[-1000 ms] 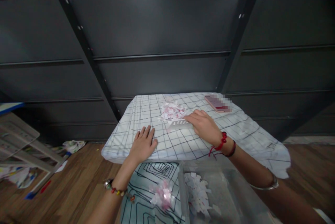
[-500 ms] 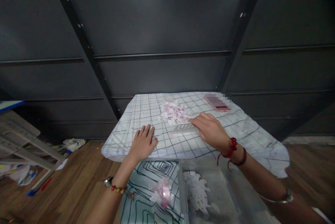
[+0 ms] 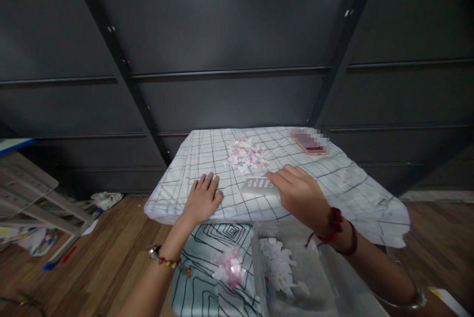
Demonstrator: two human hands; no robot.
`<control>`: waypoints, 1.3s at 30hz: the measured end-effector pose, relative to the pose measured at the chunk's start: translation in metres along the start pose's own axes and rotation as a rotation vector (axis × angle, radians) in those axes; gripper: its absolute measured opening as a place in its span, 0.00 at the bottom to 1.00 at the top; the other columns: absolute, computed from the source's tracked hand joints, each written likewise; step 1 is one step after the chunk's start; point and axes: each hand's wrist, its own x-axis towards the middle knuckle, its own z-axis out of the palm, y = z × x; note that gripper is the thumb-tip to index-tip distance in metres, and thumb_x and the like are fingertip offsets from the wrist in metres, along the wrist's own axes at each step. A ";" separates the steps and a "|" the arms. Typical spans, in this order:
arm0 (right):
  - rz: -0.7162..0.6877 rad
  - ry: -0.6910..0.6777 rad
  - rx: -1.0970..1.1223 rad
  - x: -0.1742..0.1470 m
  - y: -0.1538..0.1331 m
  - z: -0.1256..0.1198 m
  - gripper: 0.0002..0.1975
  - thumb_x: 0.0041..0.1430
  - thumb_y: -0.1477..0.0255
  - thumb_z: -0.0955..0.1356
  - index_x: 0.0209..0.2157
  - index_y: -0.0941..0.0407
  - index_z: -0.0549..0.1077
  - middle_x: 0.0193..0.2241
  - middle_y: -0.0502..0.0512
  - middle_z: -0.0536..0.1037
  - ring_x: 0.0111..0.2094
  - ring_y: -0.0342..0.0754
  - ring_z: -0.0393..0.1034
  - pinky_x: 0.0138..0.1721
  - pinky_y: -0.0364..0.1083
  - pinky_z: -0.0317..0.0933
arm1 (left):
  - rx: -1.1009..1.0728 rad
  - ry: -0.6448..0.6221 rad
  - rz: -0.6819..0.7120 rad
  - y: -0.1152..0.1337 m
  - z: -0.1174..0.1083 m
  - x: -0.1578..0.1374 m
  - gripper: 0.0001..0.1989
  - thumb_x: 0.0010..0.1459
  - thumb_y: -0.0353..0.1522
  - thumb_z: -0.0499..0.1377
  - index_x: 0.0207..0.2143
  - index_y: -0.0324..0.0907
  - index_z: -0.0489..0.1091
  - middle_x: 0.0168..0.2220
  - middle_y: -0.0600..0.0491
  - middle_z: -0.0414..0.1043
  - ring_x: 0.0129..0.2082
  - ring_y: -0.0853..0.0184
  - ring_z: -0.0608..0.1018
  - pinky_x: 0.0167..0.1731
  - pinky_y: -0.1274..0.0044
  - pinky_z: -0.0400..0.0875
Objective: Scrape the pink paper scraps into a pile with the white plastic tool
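Observation:
On the checked white cloth (image 3: pixel 196 154), my left hand (image 3: pixel 204 201) lies flat with its fingers spread, holding nothing. My right hand (image 3: pixel 296 188) is closed around one end of a white slotted plastic piece (image 3: pixel 257 187), low over the cloth. I cannot tell whether its edge touches the cloth. Just beyond it is a pile of small white and pink paper scraps (image 3: pixel 246 155). Below the table edge, a clear plastic bin (image 3: pixel 322 277) contains more white paper scraps (image 3: pixel 277 265).
A phone (image 3: pixel 310 143) lies at the back right of the cloth. A pink and clear plastic bundle (image 3: pixel 231 267) rests on the teal patterned fabric (image 3: pixel 188 282) beside the bin. Dark panels (image 3: pixel 229 104) stand behind the table. A pale frame (image 3: pixel 40 183) is at left.
My right hand has drawn the slotted piece slightly toward me, away from the scrap pile, and its slotted face has tilted. My left hand stays in place.

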 end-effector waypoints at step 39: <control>0.100 -0.079 -0.106 0.002 0.051 0.012 0.16 0.52 0.82 0.59 0.41 0.62 0.72 0.28 0.57 0.74 0.33 0.49 0.60 0.33 0.47 0.52 | -0.035 0.037 0.010 -0.001 0.002 -0.002 0.25 0.61 0.38 0.43 0.58 0.36 0.54 0.60 0.44 0.49 0.60 0.54 0.52 0.55 0.63 0.48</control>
